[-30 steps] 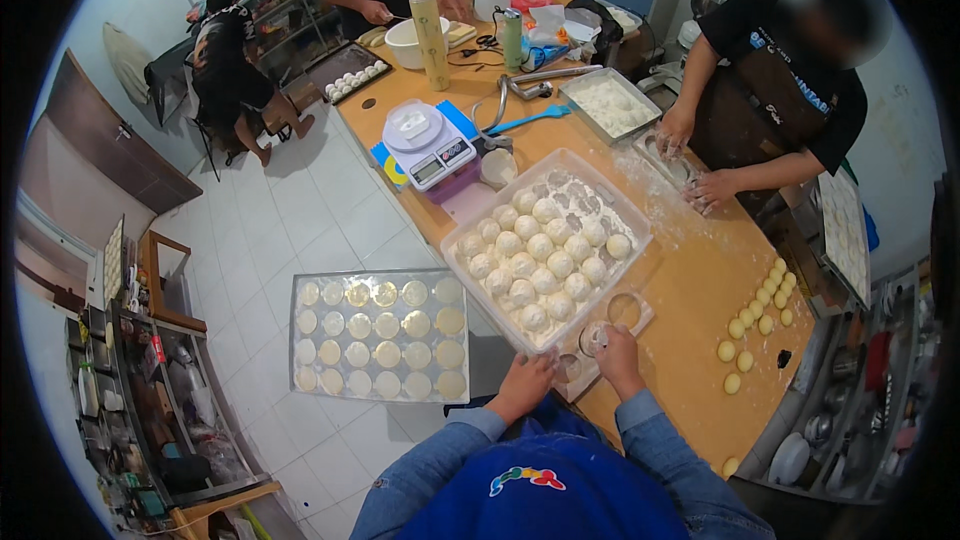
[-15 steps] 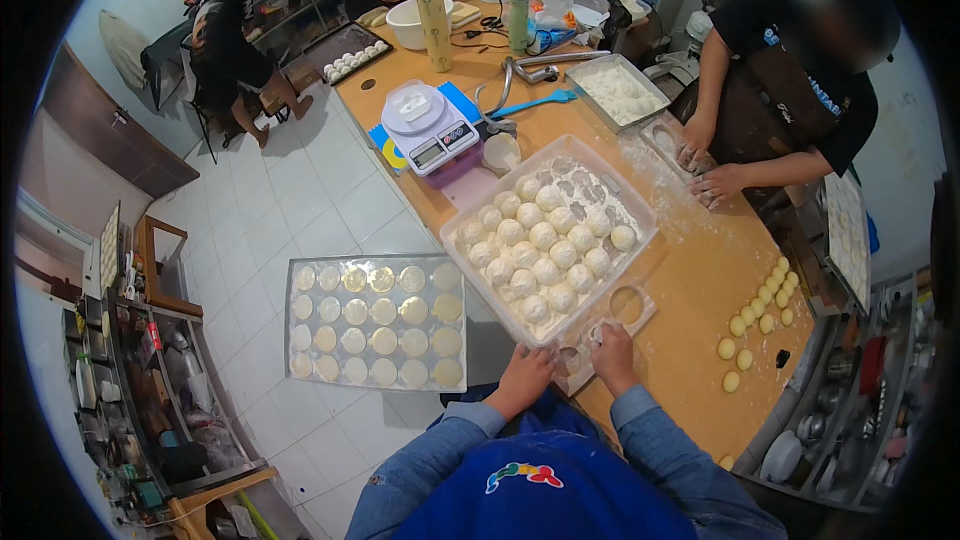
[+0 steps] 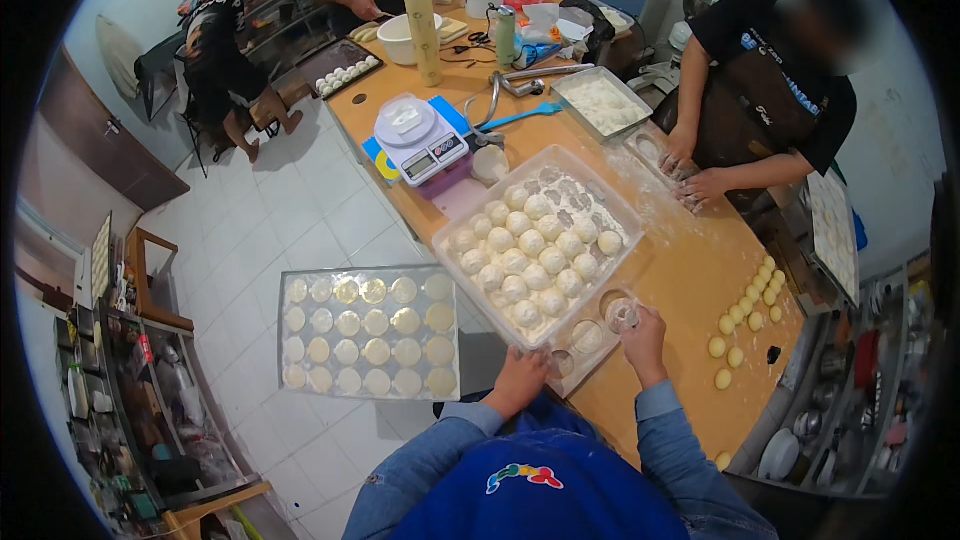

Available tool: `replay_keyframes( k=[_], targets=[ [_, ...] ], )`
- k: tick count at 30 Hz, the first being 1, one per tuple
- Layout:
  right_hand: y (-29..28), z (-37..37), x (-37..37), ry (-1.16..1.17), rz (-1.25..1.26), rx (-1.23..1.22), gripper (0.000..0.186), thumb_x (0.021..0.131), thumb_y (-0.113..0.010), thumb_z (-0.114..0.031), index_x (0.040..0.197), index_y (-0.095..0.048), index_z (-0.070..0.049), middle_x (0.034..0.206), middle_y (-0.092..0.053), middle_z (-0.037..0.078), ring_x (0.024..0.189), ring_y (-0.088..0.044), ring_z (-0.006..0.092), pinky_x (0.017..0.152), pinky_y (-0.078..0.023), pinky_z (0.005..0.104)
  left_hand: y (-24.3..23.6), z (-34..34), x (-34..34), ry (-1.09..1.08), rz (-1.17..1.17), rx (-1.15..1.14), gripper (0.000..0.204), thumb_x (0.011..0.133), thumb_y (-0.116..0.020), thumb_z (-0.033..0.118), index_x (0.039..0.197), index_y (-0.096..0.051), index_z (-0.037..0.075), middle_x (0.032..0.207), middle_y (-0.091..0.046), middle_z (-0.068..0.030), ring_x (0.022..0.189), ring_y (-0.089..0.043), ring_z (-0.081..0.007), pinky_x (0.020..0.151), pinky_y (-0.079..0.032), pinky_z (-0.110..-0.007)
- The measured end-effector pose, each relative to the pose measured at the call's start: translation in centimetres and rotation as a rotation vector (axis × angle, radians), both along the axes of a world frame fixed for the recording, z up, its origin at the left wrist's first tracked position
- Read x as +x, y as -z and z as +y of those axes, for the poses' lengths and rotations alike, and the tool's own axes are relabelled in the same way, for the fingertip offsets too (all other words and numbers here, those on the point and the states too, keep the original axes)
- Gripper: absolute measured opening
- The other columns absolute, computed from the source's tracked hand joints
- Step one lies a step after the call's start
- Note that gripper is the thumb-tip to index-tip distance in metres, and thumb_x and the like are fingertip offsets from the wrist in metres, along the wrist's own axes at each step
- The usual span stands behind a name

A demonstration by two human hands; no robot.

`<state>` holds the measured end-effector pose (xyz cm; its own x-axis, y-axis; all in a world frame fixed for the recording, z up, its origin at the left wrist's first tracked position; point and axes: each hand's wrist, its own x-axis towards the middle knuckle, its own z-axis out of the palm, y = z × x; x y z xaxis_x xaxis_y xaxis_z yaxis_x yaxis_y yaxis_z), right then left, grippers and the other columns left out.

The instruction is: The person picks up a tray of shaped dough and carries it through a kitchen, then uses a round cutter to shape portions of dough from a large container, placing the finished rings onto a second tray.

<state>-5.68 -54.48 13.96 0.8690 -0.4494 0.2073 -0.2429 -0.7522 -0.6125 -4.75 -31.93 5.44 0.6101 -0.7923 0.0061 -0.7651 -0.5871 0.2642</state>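
Mould board (image 3: pixel 580 368) with round hollows, just beside the near right edge of a translucent plastic tub (image 3: pixel 604 194) of floury dough balls (image 3: pixel 551 260). Right hand (image 3: pixel 645 342) wrapped around a transparent cup (image 3: pixel 621 314) at the board's far hollow; contents hard to make out. Left hand (image 3: pixel 521 380) half curled at the tub's near corner; fingertips partly hidden, cannot tell if gripping. Left of the tub, past the edge of the table (image 3: pixel 690 280): metal tray (image 3: pixel 390 306) of pale discs (image 3: pixel 376 323). Right of the tub: wide stretch of table, then yellow balls (image 3: pixel 755 321).
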Motion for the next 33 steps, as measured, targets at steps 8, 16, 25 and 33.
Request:
replay_keyframes(
  k=[8, 16, 25, 33],
  targets=[
    [4.0, 2.1, -1.4, -0.198, 0.214, 0.023, 0.025, 0.064, -0.066, -0.007, 0.086, -0.058, -0.001, 0.086, -0.054, 0.02, 0.081, -0.053, 0.0372, 0.07, -0.044, 0.0414, -0.1, 0.0, -0.1, 0.0, -0.008, -0.035, 0.032, 0.079, -0.047, 0.017, 0.108, -0.057, 0.008, 0.128, -0.043, -0.0083, 0.103, -0.051, -0.02, 0.088, -0.035, -0.055],
    [5.1, 2.6, -1.1, -0.265, 0.153, 0.006, 0.028, 0.064, -0.063, -0.003, 0.092, -0.058, 0.0, 0.086, -0.055, 0.021, 0.083, -0.053, 0.037, 0.073, -0.044, 0.0414, -0.6, -0.1, 0.0, -0.018, 0.006, 0.003, 0.031, 0.079, -0.047, 0.016, 0.107, -0.058, 0.008, 0.126, -0.046, -0.0075, 0.106, -0.05, -0.0192, 0.088, -0.034, -0.054],
    [6.2, 2.8, -1.1, -0.291, 0.148, -0.041, 0.019, 0.064, -0.061, -0.003, 0.081, -0.053, 0.002, 0.082, -0.053, 0.021, 0.081, -0.052, 0.0386, 0.071, -0.043, 0.044, -0.8, 0.0, -0.2, -0.018, 0.002, -0.016, 0.033, 0.078, -0.047, 0.015, 0.11, -0.056, 0.008, 0.127, -0.045, -0.008, 0.106, -0.05, -0.018, 0.088, -0.034, -0.053],
    [6.9, 1.8, -1.1, -0.284, 0.153, -0.075, 0.029, 0.061, -0.064, -0.001, 0.089, -0.058, 0.001, 0.082, -0.054, 0.02, 0.08, -0.054, 0.0368, 0.067, -0.045, 0.0412, -0.2, -0.2, 0.1, 0.016, -0.006, 0.015, 0.034, 0.08, -0.046, 0.016, 0.112, -0.054, 0.008, 0.127, -0.044, -0.0087, 0.106, -0.05, -0.0182, 0.088, -0.034, -0.054]
  ],
)
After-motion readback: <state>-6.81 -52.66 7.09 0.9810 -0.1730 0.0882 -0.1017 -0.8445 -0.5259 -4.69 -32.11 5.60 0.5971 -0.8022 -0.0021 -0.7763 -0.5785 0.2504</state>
